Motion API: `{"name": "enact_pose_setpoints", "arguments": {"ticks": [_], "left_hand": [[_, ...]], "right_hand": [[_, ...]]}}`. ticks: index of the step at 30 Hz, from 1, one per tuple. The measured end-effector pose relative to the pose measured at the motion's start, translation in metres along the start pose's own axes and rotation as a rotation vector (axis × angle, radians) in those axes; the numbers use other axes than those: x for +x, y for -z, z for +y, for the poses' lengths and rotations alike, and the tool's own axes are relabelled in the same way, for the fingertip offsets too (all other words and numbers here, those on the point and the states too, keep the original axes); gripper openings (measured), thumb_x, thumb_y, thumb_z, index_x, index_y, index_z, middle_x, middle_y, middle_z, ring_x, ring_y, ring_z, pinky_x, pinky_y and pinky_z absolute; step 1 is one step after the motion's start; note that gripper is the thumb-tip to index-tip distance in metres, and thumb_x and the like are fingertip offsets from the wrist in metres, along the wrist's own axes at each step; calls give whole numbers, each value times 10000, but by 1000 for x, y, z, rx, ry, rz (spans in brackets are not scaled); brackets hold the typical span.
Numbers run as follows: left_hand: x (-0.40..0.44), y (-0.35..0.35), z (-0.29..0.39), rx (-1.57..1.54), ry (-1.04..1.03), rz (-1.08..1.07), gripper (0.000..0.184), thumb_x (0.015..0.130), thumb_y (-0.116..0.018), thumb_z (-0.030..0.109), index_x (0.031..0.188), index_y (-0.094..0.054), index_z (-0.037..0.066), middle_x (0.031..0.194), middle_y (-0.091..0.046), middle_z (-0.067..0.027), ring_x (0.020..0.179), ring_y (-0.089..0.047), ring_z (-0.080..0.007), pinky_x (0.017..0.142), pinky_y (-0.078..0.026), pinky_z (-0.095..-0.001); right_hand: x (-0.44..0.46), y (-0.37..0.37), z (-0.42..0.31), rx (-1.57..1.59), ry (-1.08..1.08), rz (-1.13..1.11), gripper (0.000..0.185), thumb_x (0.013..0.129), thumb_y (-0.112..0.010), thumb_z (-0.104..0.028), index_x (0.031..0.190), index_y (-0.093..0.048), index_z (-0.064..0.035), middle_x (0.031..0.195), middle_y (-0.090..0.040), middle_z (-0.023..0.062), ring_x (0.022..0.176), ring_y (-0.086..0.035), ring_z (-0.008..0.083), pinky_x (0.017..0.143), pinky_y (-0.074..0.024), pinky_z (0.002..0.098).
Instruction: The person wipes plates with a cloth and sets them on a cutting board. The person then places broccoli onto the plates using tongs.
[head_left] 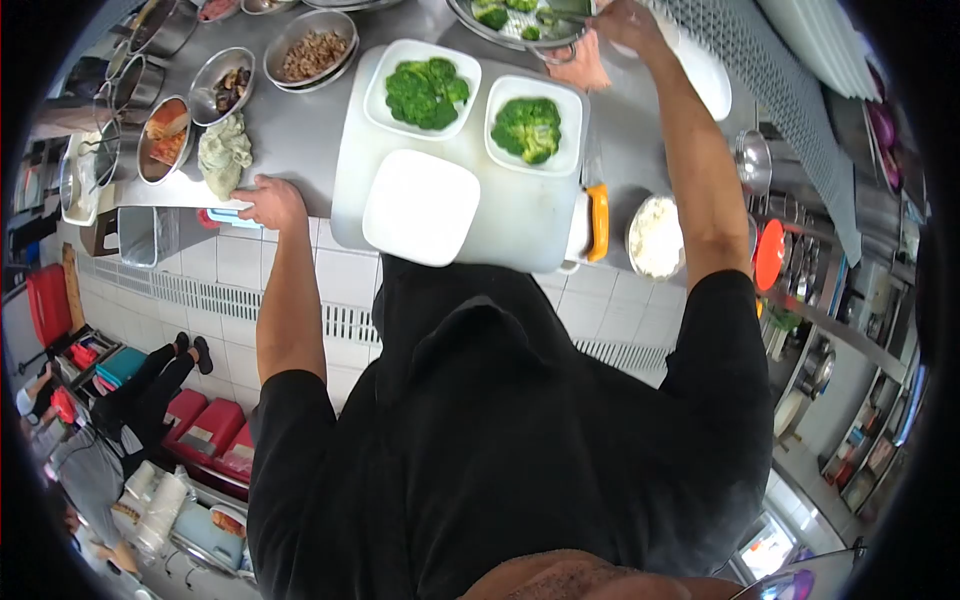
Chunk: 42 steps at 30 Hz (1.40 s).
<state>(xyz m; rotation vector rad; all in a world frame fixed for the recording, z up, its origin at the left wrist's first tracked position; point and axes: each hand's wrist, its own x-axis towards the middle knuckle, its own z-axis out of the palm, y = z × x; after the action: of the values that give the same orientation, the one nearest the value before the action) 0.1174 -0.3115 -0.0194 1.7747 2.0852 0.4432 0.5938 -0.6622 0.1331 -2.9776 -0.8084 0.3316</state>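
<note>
My right hand (632, 27) is closed around the handle of a metal utensil (572, 16), which reaches into a metal bowl (470, 22) of broccoli at the top edge. The utensil's working end is hard to make out. My left hand (276, 204) rests at the counter's front edge, fingers stretched out, beside a crumpled pale cloth (224, 155). On a white cutting board (350, 190) stand two square white dishes of broccoli, one left (376, 108) and one right (494, 150). Nearer my body lies a plain square white dish (421, 208).
A knife with a yellow handle (598, 222) lies right of the board, near a bowl of white shredded food (655, 238). Bowls of chopped brown food (312, 55) and orange food (168, 140) are at left. Another person (110, 430) stands behind, near red bins (205, 430).
</note>
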Motion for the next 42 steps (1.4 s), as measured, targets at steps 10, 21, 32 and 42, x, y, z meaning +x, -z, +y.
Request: {"name": "enact_pose_setpoints", "arguments": {"ticks": [10,21,32,42], "left_hand": [[1,-3,2,-12,-7,-6,728,995,-425,416,1521,-105,28,1292,-327,-365,1020,-584,-506,850,-512,-558],[-8,6,9,0,28,-16,723,1004,-397,418,1532,-79,39,1305,-322,-362,1065,-574,-512,861,-515,-567],[4,-7,-3,-14,-42,15,729,998,-408,423,1528,-97,31,1295,-359,-384,1046,-584,-504,884,-501,-549],[19,-22,-16,60,-70,35,720,988,-406,417,1526,-127,29,1306,-349,-388,1028,-596,-495,873,-513,-537]], "right_hand": [[-269,10,-58,476,-289,296,385,802,-749,-368,1020,-757,-51,693,-676,207,625,-673,301,655,-518,384],[-343,-4,-78,465,-347,312,316,860,-710,-276,1048,-737,-24,653,-648,214,591,-635,340,636,-503,417],[-281,-8,-19,501,-122,89,361,841,-751,-280,1058,-731,7,682,-674,168,570,-563,192,628,-490,346],[-324,-74,-39,753,-294,299,363,856,-771,-276,1081,-730,6,644,-666,103,550,-532,107,569,-469,304]]}}
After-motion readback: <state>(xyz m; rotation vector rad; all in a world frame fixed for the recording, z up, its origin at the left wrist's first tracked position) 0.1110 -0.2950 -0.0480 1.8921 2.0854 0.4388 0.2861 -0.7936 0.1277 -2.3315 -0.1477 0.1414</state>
